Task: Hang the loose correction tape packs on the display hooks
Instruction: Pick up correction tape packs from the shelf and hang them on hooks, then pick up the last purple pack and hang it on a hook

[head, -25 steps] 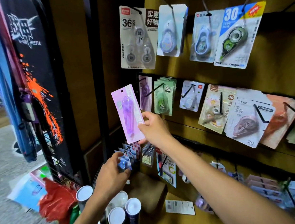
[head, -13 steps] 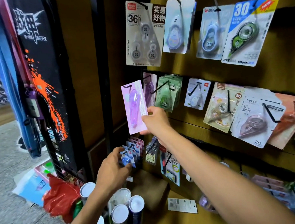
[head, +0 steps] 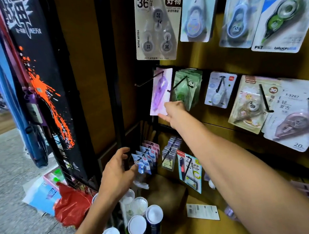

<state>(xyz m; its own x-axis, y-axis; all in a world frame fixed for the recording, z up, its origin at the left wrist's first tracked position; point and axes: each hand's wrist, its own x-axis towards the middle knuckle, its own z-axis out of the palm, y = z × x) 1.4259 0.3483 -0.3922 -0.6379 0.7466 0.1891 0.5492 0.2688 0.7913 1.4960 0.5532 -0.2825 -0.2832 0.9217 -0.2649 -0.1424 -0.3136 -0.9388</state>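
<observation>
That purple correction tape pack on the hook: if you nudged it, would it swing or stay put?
The purple correction tape pack would probably swing: it hangs from one black hook through its top. It looks light, a flat card with a small plastic blister, so it likely stays fairly stiff. The right hand touches its lower corner, which may be steadying it.

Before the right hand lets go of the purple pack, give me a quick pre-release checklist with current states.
1. Purple correction tape pack on pink card threaded on black wire hook: ok.
2. Pack pushed back to the board: ok, hook tip stands clear in front.
3. Right hand at the pack's lower corner: ok; grip cannot tell.
4. Neighbouring green panda packs undisturbed on their hook: ok.
5. Left hand at small blue-and-white packs below: ok, holding none.
</observation>
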